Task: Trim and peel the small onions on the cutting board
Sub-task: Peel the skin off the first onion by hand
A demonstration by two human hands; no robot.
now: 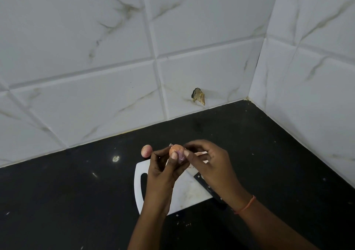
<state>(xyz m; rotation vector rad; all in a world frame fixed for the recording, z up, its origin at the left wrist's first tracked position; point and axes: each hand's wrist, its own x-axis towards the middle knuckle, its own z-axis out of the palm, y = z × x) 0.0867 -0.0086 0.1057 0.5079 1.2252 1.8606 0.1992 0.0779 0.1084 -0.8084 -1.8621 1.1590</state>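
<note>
Small onion (175,150) held in the air above the far end of the white cutting board (189,196), pinched between thumb and fingers of the left hand (163,174). Right hand (209,161) fingertips nip a flap of loose skin at the onion's right side. Judged light, firm, slick once bared; papery skin tears easily, so best gripped at the ends, peeled from a cut edge. Appearance: orange-tan outer skin, pale purple layer showing. Second small onion (147,150) lies on the black counter (76,192), just beyond the board. Knife (206,187) rests on the board.
</note>
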